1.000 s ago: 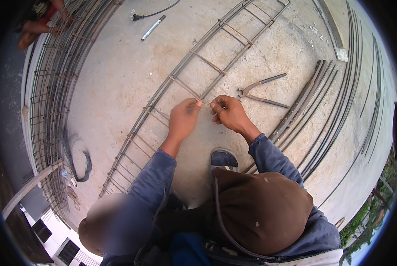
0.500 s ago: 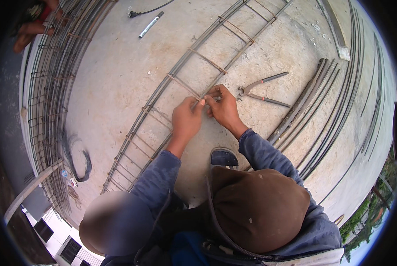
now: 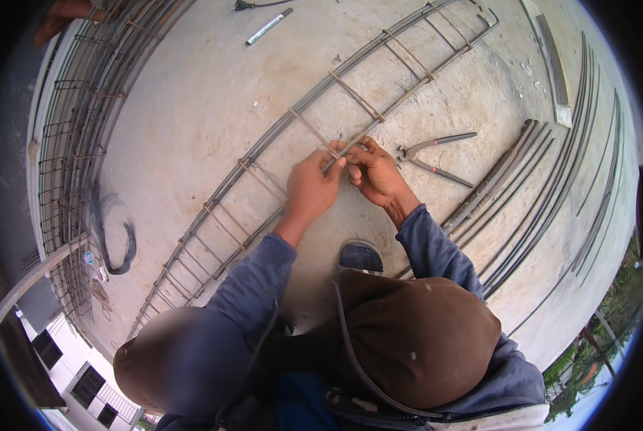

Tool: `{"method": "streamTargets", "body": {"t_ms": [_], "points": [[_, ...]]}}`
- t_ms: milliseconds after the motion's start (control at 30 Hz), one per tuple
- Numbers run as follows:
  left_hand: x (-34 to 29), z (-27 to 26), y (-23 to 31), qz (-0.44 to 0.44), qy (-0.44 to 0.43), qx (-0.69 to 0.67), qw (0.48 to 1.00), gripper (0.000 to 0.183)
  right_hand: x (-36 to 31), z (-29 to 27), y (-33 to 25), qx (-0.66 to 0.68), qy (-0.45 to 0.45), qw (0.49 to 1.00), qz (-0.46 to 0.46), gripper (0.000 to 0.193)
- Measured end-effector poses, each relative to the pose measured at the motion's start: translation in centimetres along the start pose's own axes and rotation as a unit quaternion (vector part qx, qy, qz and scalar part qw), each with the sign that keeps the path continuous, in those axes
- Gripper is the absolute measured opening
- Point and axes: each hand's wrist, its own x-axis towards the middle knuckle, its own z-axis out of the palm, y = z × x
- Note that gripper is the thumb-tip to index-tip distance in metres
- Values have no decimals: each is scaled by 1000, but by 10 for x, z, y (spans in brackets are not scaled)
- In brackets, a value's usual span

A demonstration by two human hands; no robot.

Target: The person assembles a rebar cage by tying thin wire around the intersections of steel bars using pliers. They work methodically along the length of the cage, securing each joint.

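Note:
A long ladder-shaped rebar cage (image 3: 406, 98) runs diagonally over the concrete floor, its long bars joined by thin cross ties. My left hand (image 3: 313, 185) is closed at its near-side bar, thumb and fingers gripping where a cross tie meets it. Just right of that, my right hand (image 3: 380, 176) is closed against the same joint with fingers curled and pinched. Whatever its fingertips hold is too small and covered to make out. Right of the hands lie end-cutting pincers (image 3: 451, 138), their dark handles spread apart.
Rebar cages (image 3: 84, 122) are stacked at the left, beside a bundle of dark wire (image 3: 129, 251). Loose bars (image 3: 551, 194) lie at the right. A marker (image 3: 269, 26) and a plug (image 3: 244, 6) are farther off. Another person's foot (image 3: 52, 25) shows at top left.
In the picture the cage, pincers and floor things have shifted as the view moved, and the cage's far end now shows. My right hand's fingers have curled in closer around the joint.

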Motion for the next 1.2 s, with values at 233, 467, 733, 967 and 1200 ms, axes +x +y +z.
{"method": "streamTargets", "body": {"t_ms": [233,467,733,967,1200], "points": [[1,-3,-8,11,14,3,1000,39,-31,49,-67,-676,52,705,-207,38],[7,2,-21,39,-6,-27,999,37,18,74,-61,-865,-57,474,-153,22],[29,-24,-8,-129,-195,-285,930,27,-28,23,24,-596,137,728,-312,13],[41,-28,1,-123,-219,-163,954,40,-63,19,34,-648,144,734,-143,23],[44,-29,-9,-113,-224,-126,960,39,-40,23,-19,-687,45,661,-297,20]]}}
